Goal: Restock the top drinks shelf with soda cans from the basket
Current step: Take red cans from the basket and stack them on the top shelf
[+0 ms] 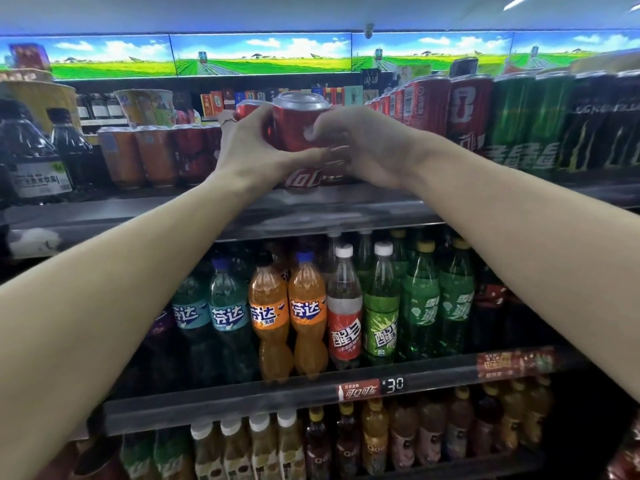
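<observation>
Dark bottles (27, 157) with pale labels stand at the far left of the top shelf (311, 211), and just right of them a row of orange cans (138, 155) gives way to red ones. Next comes the left hand (258, 147), raised to the shelf with its fingers curled round the left side of a red soda can (298, 124), thumb running under the can toward the other hand. That can is upright, silver top showing, and sits above a second red can (304, 180) with white script that stands at the front edge of the top shelf; whether the two cans touch cannot be told. From the other side the right hand (360, 150) grips the same held can, fingertips pressed on its right face. Further right on the shelf stand tall red cans (446, 109), then green cans (523, 126), then black cans (602, 119). On the shelf below, blue-labelled bottles, orange soda bottles (287, 317), a red-labelled bottle and green bottles (436, 303) line up, with a price strip (374, 388) reading 30 on the rail under them.
</observation>
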`<state>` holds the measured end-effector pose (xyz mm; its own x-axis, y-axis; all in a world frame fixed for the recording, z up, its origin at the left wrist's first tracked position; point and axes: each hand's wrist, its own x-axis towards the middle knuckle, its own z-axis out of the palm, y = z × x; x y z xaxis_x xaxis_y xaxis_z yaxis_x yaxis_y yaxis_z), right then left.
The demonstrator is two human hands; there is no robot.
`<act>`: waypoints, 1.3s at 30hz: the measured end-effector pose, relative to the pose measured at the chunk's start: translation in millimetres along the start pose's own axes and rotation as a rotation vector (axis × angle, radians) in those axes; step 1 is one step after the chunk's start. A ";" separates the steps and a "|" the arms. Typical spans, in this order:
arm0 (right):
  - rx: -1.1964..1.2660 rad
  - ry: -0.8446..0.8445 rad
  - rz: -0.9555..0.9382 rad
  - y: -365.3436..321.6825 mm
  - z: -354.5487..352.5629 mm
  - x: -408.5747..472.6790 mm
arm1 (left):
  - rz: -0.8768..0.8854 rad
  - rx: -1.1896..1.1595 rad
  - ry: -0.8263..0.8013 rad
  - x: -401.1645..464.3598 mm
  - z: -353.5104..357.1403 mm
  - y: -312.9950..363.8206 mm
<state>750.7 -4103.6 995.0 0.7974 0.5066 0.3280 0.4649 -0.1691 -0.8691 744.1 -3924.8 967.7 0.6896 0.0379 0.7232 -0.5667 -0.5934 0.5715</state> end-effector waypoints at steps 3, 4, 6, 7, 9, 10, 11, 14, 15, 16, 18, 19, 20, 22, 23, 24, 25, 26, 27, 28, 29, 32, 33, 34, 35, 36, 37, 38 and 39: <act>-0.045 0.192 -0.103 -0.6 -3.9 -5.1 | 0.007 -0.018 0.015 -0.3 11.3 10.3; -0.082 0.262 -0.139 -0.2 -5.5 -6.5 | 0.002 -0.042 0.017 -1.0 15.2 14.2; -0.180 0.360 -0.184 -0.6 -8.1 -8.9 | -0.018 -0.106 0.003 1.0 22.5 18.5; -0.240 0.400 -0.185 -0.2 -8.9 -9.9 | -0.030 -0.119 -0.013 2.3 25.4 20.0; -0.322 0.479 -0.165 0.4 -12.6 -11.7 | -0.048 -0.101 -0.041 4.7 30.0 21.9; -0.349 0.513 -0.146 1.3 -15.1 -13.4 | -0.057 -0.078 -0.045 5.5 31.5 22.2; -0.380 0.547 -0.117 2.3 -17.7 -14.9 | -0.063 -0.053 -0.046 7.0 31.8 21.8; -0.540 0.592 -0.048 9.1 -23.9 -16.5 | -0.065 -0.017 -0.077 9.7 28.9 19.7; -0.602 0.602 -0.034 11.1 -23.3 -15.9 | -0.062 -0.014 -0.088 10.9 28.1 18.9; -0.660 0.627 -0.018 12.2 -21.4 -15.6 | -0.058 -0.013 -0.093 11.4 27.7 19.2; -0.756 0.680 0.017 11.8 -17.3 -14.5 | -0.049 -0.011 -0.091 12.4 28.1 19.5; -0.812 0.692 0.033 10.3 -16.1 -14.0 | -0.042 0.005 -0.098 13.0 27.6 19.2; -0.882 0.692 0.036 7.4 -15.1 -15.6 | -0.029 0.020 -0.119 12.1 26.7 19.6; -1.036 0.677 0.031 2.5 -15.3 -18.3 | 0.012 0.070 -0.182 10.0 22.5 16.9; -1.096 0.674 0.034 0.7 -15.7 -19.2 | 0.029 0.114 -0.208 9.8 19.7 14.8; -1.132 0.675 0.036 -0.4 -15.5 -20.2 | 0.043 0.160 -0.231 8.5 17.0 13.3; -1.139 0.678 0.037 -0.3 -14.7 -20.4 | 0.051 0.193 -0.253 6.2 14.1 13.5; -1.121 0.680 0.030 0.6 -13.1 -21.3 | 0.059 0.208 -0.267 3.1 11.5 14.4; -1.094 0.691 0.002 2.9 -11.6 -22.0 | 0.070 0.211 -0.275 0.4 9.2 16.4; -1.078 0.704 -0.050 5.8 -10.2 -23.0 | 0.089 0.215 -0.273 -1.8 7.2 19.1; -1.078 0.713 -0.107 9.7 -9.5 -23.6 | 0.098 0.241 -0.265 -3.3 5.9 21.7; -1.061 0.715 -0.210 22.1 -7.0 -30.3 | -0.005 0.331 -0.190 -3.7 3.9 23.4; -1.055 0.712 -0.222 26.6 -6.4 -32.4 | -0.087 0.327 -0.168 -2.3 3.6 20.1; -1.059 0.701 -0.228 30.5 -5.5 -34.7 | -0.165 0.313 -0.163 -2.8 4.0 18.2; -1.070 0.683 -0.225 34.2 -4.6 -36.0 | -0.229 0.305 -0.166 -3.1 4.9 15.3; -1.078 0.659 -0.216 37.0 -3.5 -36.9 | -0.247 0.306 -0.170 -3.0 6.3 11.7; -1.080 0.642 -0.199 39.1 -3.2 -36.5 | -0.227 0.308 -0.165 -1.5 7.8 8.9; -1.075 0.635 -0.182 40.3 -3.4 -35.6 | -0.199 0.308 -0.166 0.3 9.1 8.2; -1.067 0.637 -0.160 41.2 -4.1 -34.2 | -0.183 0.310 -0.168 2.7 10.9 8.5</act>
<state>744.2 -4131.3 949.6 0.6091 0.1363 0.7813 0.4153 -0.8941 -0.1677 746.1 -3938.5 970.2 0.8455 0.0486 0.5318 -0.2824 -0.8046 0.5224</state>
